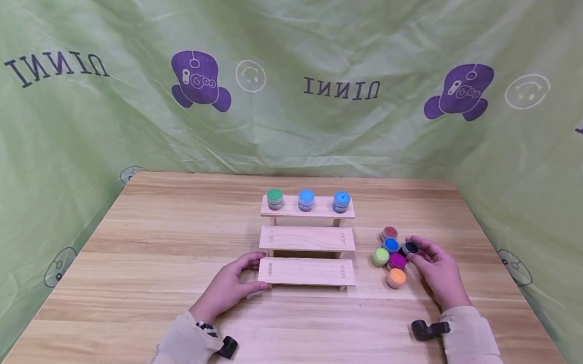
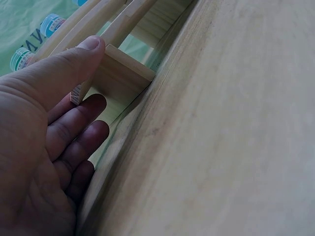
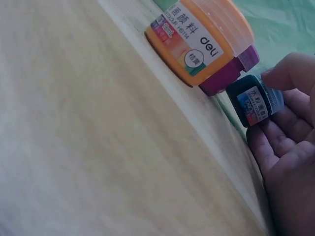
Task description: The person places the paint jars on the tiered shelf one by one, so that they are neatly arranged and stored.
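A three-step wooden stand (image 1: 307, 273) stands mid-table. My left hand (image 1: 228, 288) holds the left end of its lowest step, thumb at the front and fingers behind; the left wrist view shows the thumb (image 2: 74, 64) against the board's edge. On the top step sit a green-lidded paint jar (image 1: 274, 198), a light blue one (image 1: 306, 200) and a blue one (image 1: 341, 202). To the right of the stand, my right hand (image 1: 436, 270) pinches a dark paint jar (image 3: 255, 103) between thumb and fingers. Beside it are a purple jar (image 1: 397, 261) and an orange jar (image 3: 197, 42).
The same cluster on the wooden table (image 1: 173, 215) includes a red-brown jar (image 1: 389, 233), a blue jar (image 1: 391, 245) and a light green jar (image 1: 380, 256). A green printed curtain (image 1: 284, 133) hangs around the table's back and sides.
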{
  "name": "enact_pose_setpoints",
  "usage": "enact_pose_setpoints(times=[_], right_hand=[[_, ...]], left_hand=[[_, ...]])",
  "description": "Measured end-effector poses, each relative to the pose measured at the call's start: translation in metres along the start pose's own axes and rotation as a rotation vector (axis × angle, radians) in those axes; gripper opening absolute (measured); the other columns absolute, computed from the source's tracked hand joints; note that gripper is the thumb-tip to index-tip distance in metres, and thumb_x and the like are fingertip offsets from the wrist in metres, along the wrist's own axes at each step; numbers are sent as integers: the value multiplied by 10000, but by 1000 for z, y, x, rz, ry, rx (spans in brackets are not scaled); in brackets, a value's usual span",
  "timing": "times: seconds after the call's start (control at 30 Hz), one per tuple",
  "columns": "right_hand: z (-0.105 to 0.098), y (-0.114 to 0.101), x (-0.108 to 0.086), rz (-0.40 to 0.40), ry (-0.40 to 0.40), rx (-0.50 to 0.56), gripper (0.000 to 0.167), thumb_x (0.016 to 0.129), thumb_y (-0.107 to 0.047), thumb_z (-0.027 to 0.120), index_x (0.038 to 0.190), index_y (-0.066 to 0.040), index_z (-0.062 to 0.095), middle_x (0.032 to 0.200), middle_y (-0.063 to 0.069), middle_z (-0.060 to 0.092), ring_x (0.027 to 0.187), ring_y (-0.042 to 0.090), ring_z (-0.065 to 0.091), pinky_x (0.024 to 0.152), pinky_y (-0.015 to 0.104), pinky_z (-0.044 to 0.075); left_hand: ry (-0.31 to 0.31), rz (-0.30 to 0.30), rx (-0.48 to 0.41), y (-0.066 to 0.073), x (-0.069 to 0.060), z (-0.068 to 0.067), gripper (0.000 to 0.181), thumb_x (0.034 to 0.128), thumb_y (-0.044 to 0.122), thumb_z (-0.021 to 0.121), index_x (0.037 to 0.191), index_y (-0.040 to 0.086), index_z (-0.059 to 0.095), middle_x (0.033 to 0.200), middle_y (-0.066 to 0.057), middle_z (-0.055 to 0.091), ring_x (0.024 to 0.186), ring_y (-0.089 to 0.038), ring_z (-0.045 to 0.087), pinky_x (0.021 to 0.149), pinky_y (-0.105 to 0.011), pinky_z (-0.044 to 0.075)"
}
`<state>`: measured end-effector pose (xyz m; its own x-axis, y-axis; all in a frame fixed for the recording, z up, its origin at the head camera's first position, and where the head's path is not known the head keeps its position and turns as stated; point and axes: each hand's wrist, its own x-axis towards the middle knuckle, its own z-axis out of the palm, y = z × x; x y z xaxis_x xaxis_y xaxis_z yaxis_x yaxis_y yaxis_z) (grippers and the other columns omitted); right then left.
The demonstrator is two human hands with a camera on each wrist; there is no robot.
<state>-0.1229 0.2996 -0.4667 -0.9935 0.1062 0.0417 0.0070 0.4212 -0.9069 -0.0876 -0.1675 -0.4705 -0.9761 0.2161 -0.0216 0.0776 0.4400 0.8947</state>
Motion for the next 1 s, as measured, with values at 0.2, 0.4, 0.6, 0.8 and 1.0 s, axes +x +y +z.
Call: enact_pose_setpoints(times=[0.2,0.4,0.6,0.8,1.0], right_hand=[[2,1,0,0,34,137,462,966,-92,668,1380,64,533,1144,-222,627,1047,-108,583,881,71,449],[3,-1,0,27,90,201,453,965,-62,660,1384,56,535,1145,-216,629,1057,-108,575,884,65,445],[3,-3,-1,45,115,354,471,935,-13,687,1376,60,539,1118,-188,663,1043,-84,600,873,84,464],[5,-3,-2,44,117,451,455,897,-7,739,1325,35,590,1089,-143,696,1022,-37,640,867,110,486],[6,-5,-1,71,121,451,484,868,-54,788,1314,3,611,1067,-134,704,998,-27,652,851,115,494]], left_hand=[[0,8,-3,0,0,0,646,778,265,881,1357,167,611,1195,21,683,1179,-211,596,1093,-509,358],[-1,2,-5,0,0,0,647,773,260,884,1354,169,614,1184,21,683,1170,-204,598,1094,-506,356],[-2,3,-9,0,0,0,648,773,260,884,1355,170,613,1194,22,684,1174,-205,600,1098,-509,350],[2,10,-5,-1,1,1,642,774,263,884,1350,169,617,1186,26,687,1168,-202,602,1094,-509,354],[10,11,12,-1,0,1,646,765,275,889,1344,173,622,1166,34,688,1176,-218,597,1093,-513,361]])
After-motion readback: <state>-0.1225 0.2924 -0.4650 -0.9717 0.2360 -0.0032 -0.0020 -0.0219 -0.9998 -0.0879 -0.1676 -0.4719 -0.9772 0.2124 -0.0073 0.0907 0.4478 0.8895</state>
